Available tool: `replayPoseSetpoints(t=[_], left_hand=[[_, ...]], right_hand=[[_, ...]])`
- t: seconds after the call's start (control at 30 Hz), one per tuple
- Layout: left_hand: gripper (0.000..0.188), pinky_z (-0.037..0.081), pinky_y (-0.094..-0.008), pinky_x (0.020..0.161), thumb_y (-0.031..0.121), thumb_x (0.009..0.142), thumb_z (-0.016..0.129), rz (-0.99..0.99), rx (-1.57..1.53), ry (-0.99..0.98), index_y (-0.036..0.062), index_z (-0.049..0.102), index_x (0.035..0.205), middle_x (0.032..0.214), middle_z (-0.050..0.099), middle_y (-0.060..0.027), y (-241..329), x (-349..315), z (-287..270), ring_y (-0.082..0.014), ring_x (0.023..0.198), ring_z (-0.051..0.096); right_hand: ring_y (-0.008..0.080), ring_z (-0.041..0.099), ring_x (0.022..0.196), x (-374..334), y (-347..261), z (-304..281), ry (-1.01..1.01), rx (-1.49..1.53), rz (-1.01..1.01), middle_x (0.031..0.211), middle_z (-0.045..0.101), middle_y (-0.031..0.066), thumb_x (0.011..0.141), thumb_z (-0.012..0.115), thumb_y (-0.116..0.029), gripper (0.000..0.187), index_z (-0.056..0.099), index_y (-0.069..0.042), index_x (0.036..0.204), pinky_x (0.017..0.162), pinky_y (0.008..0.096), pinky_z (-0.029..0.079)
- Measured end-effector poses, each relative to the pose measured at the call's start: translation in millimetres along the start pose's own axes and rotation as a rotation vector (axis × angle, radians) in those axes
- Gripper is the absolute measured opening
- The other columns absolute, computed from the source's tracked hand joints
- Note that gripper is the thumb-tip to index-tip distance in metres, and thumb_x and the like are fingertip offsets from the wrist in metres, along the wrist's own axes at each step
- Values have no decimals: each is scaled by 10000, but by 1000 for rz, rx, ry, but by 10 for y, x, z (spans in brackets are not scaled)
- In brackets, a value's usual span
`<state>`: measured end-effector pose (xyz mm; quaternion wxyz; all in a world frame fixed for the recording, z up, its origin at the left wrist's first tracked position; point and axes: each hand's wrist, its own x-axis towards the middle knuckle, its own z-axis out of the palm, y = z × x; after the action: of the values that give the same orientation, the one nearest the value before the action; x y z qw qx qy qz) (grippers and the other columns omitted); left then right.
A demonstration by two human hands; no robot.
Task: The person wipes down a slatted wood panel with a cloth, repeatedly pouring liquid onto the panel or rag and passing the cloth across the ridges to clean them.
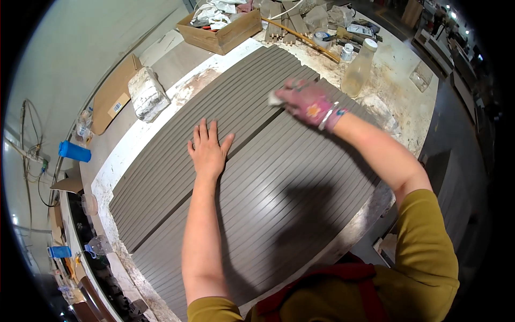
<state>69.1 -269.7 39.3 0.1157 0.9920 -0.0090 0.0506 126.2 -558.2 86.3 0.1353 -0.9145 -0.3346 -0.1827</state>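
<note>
Two wide grey-brown panels made of narrow parallel slats lie side by side on the workbench, the far panel [166, 155] and the near panel [268, 198], with a dark gap running between them. My bare left hand [209, 153] rests flat on the far panel beside the gap, its fingers spread. In a pink flowered glove, my right hand [308, 102] is closed on a small white cloth [275, 99] pressed to the slats near the right end of the gap. The gloved fingers are slightly blurred.
At the back stands a cardboard box [225, 40] of rags. A cloudy plastic bottle [359, 67], a white jar [347, 52] and a wooden stick [300, 37] sit back right. A white wrapped block [147, 94] and a blue cup [75, 151] are at the left. The stained bench edge [424, 123] curves at right.
</note>
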Motion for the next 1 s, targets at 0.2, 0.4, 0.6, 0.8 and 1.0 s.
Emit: replayPoseSetpoints(t=[0.2,0.4,0.6,0.8,1.0], left_hand=[[660,178,-547,1103,549,918,471,3,32,23,142,380,1430,1534,257,-104,-13,4,24,-317,1405,227],[660,177,-543,1108,547,923,463,-8,48,0,154,362,1442,1538,252,-97,-42,-11,-11,-315,1410,219],[655,162,-537,1118,556,932,434,19,61,2,172,343,1455,1546,236,-82,-11,3,19,-298,1421,203],[615,204,-535,1099,519,934,450,13,114,55,161,371,1429,1521,287,-83,-56,-13,58,-290,1402,248],[628,223,-555,1091,548,956,370,70,171,42,169,335,1454,1534,262,-95,-238,61,166,-293,1407,240]], right_hand=[[330,594,930,61,275,98,-202,38,345,987,593,129,813,629,-168,311,603,-163,1122,768,417,503],[360,561,1096,167,64,170,-230,222,350,1176,586,174,812,643,-177,381,582,-165,1188,916,393,484],[315,590,967,-412,774,-151,100,44,444,1048,606,159,836,643,-208,331,606,-108,1150,821,374,474],[141,538,977,-1417,342,-684,381,910,797,1085,586,55,902,601,-254,427,546,-26,1259,829,271,449],[186,537,1102,-1985,134,-556,424,840,805,1201,577,106,903,599,-312,497,526,5,1279,923,300,445]])
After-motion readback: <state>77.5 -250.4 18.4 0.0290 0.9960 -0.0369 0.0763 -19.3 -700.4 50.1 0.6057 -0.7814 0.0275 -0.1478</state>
